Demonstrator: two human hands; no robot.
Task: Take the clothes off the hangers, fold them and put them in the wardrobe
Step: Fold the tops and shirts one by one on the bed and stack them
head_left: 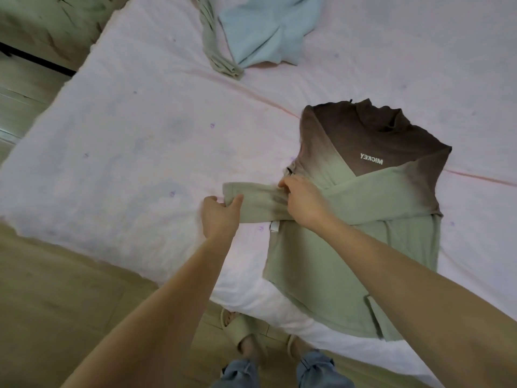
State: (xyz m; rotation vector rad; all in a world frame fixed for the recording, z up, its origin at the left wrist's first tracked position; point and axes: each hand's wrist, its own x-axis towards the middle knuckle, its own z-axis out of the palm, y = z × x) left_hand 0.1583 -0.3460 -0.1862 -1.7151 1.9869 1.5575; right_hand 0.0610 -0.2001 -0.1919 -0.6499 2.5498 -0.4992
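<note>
A green and brown long-sleeved top (355,264) with white "MICKEY" lettering lies flat on the bed, its collar pointing away from me. One sleeve is folded across its chest and sticks out past the left side. My left hand (221,217) grips the cuff end of that sleeve. My right hand (303,201) holds the same sleeve at the top's left edge, fingers curled into the cloth. No hanger is in view.
The bed (126,135) has a pale pink-white sheet. A light blue garment (265,32) and a folded green one (221,57) lie at its far side. Wooden floor (56,289) lies at the left and below; my feet in sandals stand at the bed's near edge.
</note>
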